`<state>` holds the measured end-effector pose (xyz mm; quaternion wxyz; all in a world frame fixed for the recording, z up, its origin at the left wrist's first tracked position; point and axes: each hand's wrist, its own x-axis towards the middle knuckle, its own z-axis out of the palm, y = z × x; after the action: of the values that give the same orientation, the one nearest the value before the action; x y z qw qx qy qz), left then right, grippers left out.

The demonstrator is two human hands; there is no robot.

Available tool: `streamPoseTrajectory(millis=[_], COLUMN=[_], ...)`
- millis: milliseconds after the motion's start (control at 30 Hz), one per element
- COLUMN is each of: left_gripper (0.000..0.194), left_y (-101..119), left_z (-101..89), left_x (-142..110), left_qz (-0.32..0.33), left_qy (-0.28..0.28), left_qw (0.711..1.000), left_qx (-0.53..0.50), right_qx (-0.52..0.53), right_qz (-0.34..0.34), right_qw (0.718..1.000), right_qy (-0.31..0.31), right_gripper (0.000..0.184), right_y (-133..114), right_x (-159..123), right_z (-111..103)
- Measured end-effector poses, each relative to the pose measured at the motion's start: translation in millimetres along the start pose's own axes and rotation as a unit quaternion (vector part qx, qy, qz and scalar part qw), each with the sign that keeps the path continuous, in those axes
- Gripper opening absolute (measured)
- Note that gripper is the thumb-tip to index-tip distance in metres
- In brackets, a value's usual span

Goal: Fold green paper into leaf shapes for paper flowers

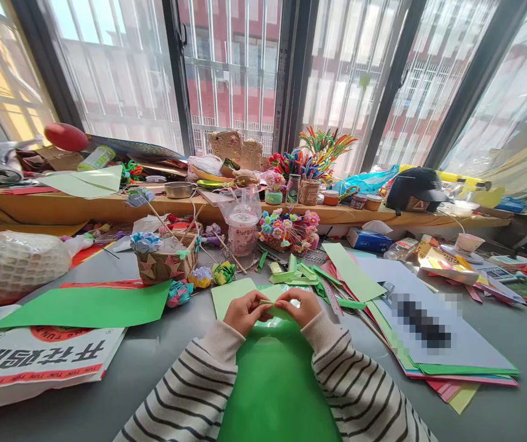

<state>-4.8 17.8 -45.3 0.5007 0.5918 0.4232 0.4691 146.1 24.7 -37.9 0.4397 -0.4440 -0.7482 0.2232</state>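
Both hands meet at the middle of the table, over the top of a glossy green surface (276, 380). My left hand (245, 310) pinches one end of a small light-green paper strip (266, 302). My right hand (299, 306) pinches the strip's other end, fingertips almost touching the left ones. A pale green paper sheet (233, 293) lies under and beside my left hand. Just beyond my right hand is a loose heap of folded green paper strips (297, 273). The strip's exact fold is partly hidden by the fingers.
Left are a green sheet (92, 307), a printed paper bag (42, 362) and a basket of paper flowers (166, 265). A lidded plastic cup (242, 230) stands ahead. Stacked coloured paper (456, 313) and a tissue box (369, 239) are right. Craft supplies crowd the windowsill (83, 205).
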Motion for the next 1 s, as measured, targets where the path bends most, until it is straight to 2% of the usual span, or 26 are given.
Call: streamPoseTrajectory(millis=[133,300,567,800,1000], left_gripper=[0.018,0.022,0.021,0.021,0.021], left_y=[0.8,0.0,-2.2,1.8,-1.3], left_z=[-0.1,0.2,-0.8,-8.0,-8.5], left_x=[0.5,0.6,1.8,3.3,6.4], left_qz=[-0.024,-0.031,0.028,0.027,0.033], left_qy=[-0.011,-0.012,0.024,0.092,0.110], left_qw=[1.000,0.999,0.998,0.995,0.993], left_qx=[-0.013,-0.015,0.050,0.013,0.002], right_qx=[-0.006,-0.020,-0.037,-0.063,-0.066], right_qz=[0.015,0.020,0.014,0.030,0.037], right_qw=[1.000,0.999,0.998,0.996,0.995], right_qy=[0.005,-0.021,-0.050,-0.056,-0.069], right_gripper=[0.010,0.011,0.014,0.012,0.010], right_y=[2.2,1.4,-1.7,4.6,8.2], right_x=[-0.4,-0.4,0.4,5.1,6.5], right_z=[2.1,1.8,2.7,-10.5,-13.5])
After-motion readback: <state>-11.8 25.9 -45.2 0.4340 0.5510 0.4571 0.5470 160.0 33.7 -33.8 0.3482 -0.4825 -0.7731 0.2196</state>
